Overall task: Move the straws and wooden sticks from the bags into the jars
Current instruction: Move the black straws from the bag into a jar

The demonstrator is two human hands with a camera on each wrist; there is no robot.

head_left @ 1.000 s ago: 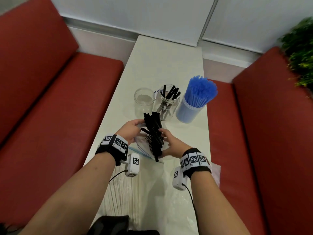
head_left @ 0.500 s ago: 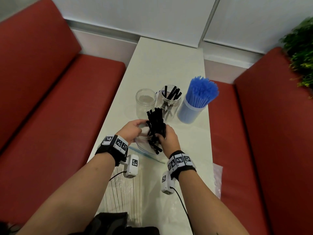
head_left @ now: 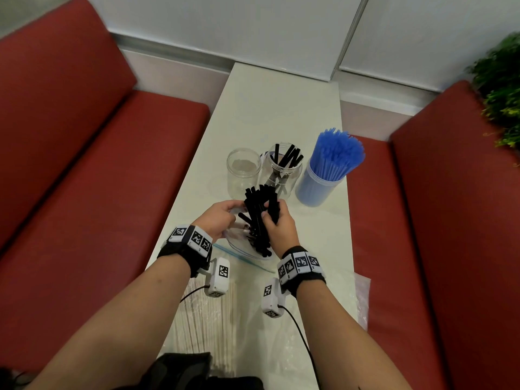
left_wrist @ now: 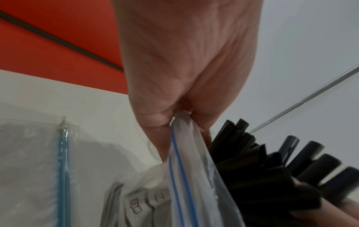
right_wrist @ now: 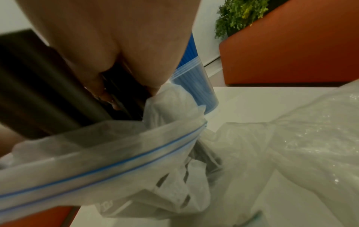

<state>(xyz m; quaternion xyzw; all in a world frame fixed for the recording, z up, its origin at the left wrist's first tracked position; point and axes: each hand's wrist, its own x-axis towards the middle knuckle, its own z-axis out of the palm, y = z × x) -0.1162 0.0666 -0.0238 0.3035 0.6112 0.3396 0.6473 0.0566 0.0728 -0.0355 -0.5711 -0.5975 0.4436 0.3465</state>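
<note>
Right hand [head_left: 278, 228] fingers clasp black straws [head_left: 260, 212] upright; left hand [head_left: 218, 218] pinches bag [left_wrist: 186, 153].

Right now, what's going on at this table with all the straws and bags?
A person is emptying a zip bag of black straws. The left hand pinches the bag's rim while the right hand grips the bundle, partly out of the bag. Behind stand three jars: an empty clear jar, the middle jar with a few black straws, and the blue jar full of blue straws. A pack of wooden sticks lies nearer the person.
</note>
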